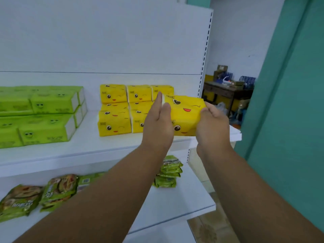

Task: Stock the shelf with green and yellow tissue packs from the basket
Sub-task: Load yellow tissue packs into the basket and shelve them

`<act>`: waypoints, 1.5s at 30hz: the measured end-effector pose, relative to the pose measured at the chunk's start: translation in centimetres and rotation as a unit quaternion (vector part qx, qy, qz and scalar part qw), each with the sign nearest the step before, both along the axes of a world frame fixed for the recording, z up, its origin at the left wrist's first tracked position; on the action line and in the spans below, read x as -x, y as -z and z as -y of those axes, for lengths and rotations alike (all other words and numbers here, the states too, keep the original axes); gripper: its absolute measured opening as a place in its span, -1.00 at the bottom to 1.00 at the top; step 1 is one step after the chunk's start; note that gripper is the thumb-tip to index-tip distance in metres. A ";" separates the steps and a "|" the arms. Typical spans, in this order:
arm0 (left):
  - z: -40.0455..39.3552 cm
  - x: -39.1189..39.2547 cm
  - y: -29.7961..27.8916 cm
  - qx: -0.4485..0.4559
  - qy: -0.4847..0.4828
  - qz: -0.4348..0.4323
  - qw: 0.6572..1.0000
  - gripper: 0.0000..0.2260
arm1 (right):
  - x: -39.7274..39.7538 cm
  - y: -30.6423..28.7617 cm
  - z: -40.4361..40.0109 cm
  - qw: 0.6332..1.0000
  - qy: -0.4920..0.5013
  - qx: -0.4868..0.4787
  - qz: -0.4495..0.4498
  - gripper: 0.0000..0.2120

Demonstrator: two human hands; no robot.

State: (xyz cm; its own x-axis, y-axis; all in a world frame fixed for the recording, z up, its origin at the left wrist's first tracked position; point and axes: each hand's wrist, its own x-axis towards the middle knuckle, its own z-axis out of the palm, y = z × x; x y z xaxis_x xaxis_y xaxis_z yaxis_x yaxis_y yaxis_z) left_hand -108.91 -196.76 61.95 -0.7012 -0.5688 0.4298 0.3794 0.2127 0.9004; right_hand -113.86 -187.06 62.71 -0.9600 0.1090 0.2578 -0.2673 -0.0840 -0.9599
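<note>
Shelving of white painted metal [105, 148] fills most of the view, with a flat back panel, a perforated upright on its right edge and two boards showing, one above the other. On the left of the upper board sits a block of bright green plastic-wrapped tissue packs [40, 114] printed with small faces, two layers high. Near it, toward the middle of the same board and apart from the green block, stands a stack of yellow plastic-wrapped tissue packs [114, 109] with winking cartoon faces, also two layers high and several packs across. Just right of that stack, above the right end of the upper board, two yellow tissue packs [185, 114] of the same print are held one on top of the other between both hands. The left hand [157, 123] presses against their left end, fingers nearly straight and pointing up, thumb on the front face. The right hand [213, 125] clasps their right end, fingers wrapped behind and thumb curled over the front. On the lower board lie flat green foil snack packets [35, 195] at the left and a small pile of green packets [169, 172] near the right end. Beyond the shelving stands a dark wooden table [226, 92] against a pale wall, beside a teal wall [289, 102].
</note>
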 end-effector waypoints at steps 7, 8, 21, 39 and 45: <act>3.2 9.7 -2.2 0.212 0.054 0.118 0.969 -0.08 | 11.4 -2.6 0.5 1.000 -0.009 0.016 -0.001 -0.68; 3.9 11.2 -2.6 0.244 0.045 0.136 0.959 -0.05 | 13.3 -3.0 0.6 1.000 -0.002 0.009 -0.005 -0.68; 7.0 29.1 -6.3 0.448 -0.110 0.208 0.862 -0.36 | 32.6 -3.6 1.0 0.962 -0.171 -0.196 -0.087 -0.28; 11.2 34.5 -4.4 0.611 -0.149 0.342 0.699 -0.46 | 41.5 -0.1 5.1 0.881 -0.168 -0.400 -0.189 -0.50; 11.0 34.9 -3.6 0.654 -0.176 0.339 0.653 -0.50 | 41.7 0.5 5.5 0.872 -0.152 -0.418 -0.202 -0.52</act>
State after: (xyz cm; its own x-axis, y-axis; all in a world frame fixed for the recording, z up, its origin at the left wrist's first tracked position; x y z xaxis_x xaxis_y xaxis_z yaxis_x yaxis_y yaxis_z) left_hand -143.86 -207.73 65.58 -0.9073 -0.2040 0.3678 -0.2927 0.9342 -0.2038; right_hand -155.57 -192.60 62.21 -0.7242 -0.5231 0.4493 -0.6855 0.4751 -0.5517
